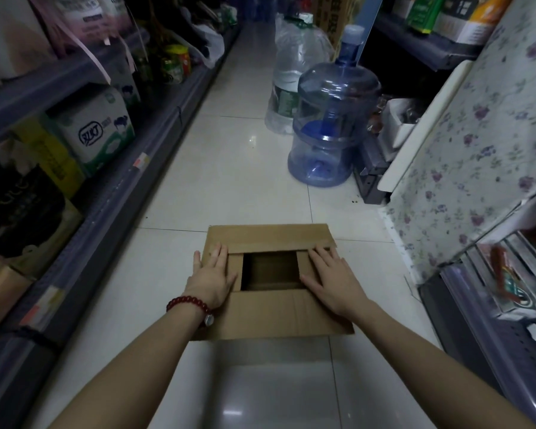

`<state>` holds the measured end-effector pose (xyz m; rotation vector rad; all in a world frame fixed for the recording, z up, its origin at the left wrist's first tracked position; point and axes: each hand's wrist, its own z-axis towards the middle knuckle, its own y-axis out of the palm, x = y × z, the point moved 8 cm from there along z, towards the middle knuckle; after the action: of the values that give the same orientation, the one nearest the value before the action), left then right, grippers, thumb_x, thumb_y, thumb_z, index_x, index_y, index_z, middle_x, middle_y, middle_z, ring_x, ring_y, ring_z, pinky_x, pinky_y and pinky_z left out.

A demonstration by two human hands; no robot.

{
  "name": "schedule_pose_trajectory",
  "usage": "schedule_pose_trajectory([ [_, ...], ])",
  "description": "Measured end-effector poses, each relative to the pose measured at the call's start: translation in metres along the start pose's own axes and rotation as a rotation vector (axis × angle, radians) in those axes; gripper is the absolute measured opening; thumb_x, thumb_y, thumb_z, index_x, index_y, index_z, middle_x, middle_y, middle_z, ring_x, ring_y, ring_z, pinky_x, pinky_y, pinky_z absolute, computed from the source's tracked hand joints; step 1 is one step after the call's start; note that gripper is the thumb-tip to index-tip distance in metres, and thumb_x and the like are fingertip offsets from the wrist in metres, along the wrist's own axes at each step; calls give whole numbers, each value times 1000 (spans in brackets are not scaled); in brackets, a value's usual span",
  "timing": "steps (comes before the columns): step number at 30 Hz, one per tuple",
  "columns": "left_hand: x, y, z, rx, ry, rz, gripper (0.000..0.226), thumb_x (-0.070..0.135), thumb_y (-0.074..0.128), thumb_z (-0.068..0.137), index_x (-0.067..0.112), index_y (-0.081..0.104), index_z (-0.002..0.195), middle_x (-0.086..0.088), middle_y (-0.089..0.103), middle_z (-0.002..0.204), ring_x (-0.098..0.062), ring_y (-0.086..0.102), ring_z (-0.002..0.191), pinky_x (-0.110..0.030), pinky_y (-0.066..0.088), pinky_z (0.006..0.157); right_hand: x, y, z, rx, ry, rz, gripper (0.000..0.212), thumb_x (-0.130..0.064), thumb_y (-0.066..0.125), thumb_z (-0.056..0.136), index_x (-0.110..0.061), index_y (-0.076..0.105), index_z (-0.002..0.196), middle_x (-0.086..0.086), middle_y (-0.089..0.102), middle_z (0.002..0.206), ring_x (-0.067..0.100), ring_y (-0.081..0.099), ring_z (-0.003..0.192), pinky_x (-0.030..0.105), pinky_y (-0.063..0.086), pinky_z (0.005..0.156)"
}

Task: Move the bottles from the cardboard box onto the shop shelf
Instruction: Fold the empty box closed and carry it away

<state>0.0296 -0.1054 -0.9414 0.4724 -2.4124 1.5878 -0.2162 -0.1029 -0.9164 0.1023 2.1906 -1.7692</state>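
Cardboard box (270,314) (square opening) lies under left hand (212,278) and right hand (333,281), fingers (222,253) spread flat.

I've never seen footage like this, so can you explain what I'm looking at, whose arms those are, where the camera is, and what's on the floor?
There is no machine here. One wide camera is worn on a person's head and looks down at their own bare arms. They are in a narrow shop aisle with shelves on both sides. On the tiled floor sits a cardboard box. The left hand and the right hand lie flat, palms down, on its side flaps and hold nothing. The gap between the flaps looks dark, and no bottles show in it. The left wrist wears a red bead bracelet. Farther along stand big blue water jugs.
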Motion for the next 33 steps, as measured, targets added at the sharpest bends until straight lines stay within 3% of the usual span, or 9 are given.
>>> schedule_pose_trajectory([
  [6,0,-2,13,73,-34,-34,70,43,33,99,25,-8,152,9,-13,160,-37,-16,146,-54,12,119,-12,1,-10,-57,-101,54,85,-65,43,88,-22,11,154,-5,4,163,20,-3,150,36,2,120],
  [10,-3,-3,13,87,-20,-38,71,43,35,98,26,-8,152,10,-13,160,-36,-15,146,-56,15,118,-21,12,-20,-145,-201,12,106,-76,51,73,-25,6,154,-6,2,163,17,-6,150,35,-1,120],
  [17,-5,-6,9,68,5,-59,71,40,39,98,26,-5,152,9,-10,161,-36,-14,146,-56,12,118,-24,25,-26,-195,-276,-87,130,-88,42,52,-23,-8,153,-2,-14,162,15,-16,148,38,-8,119],
  [20,-4,-9,8,49,35,-67,71,39,40,98,24,-3,152,7,-8,161,-37,-11,146,-54,11,119,-25,17,-30,-212,-288,-83,124,-87,39,55,-24,-4,154,-2,-9,162,17,-10,149,35,-5,118],
  [23,-7,-12,4,-4,40,-107,71,56,27,95,25,2,153,7,-5,161,-33,-8,148,-47,4,121,-29,1,-32,-191,-311,-47,105,-84,33,66,-28,11,153,-4,10,162,16,10,149,33,13,121],
  [27,-1,-27,-2,-94,9,-175,67,61,9,93,29,8,152,7,-2,161,-26,-5,149,-42,-4,119,-35,-34,-26,-62,-359,-29,82,-70,47,82,-31,25,150,-7,28,156,13,29,141,27,24,114],
  [31,-2,-41,-2,-188,-28,-186,75,72,3,86,35,8,151,7,2,161,-23,-4,149,-49,-4,120,-36,-55,-14,-12,-357,-50,84,-69,54,79,-35,24,149,-9,25,157,14,26,142,33,24,118],
  [33,-4,-41,1,-189,-37,-189,78,73,2,84,34,8,151,5,4,161,-23,-3,149,-50,-2,120,-45,-44,-19,-73,-446,-124,90,-72,54,76,-36,18,151,-9,18,159,12,17,145,32,15,119],
])
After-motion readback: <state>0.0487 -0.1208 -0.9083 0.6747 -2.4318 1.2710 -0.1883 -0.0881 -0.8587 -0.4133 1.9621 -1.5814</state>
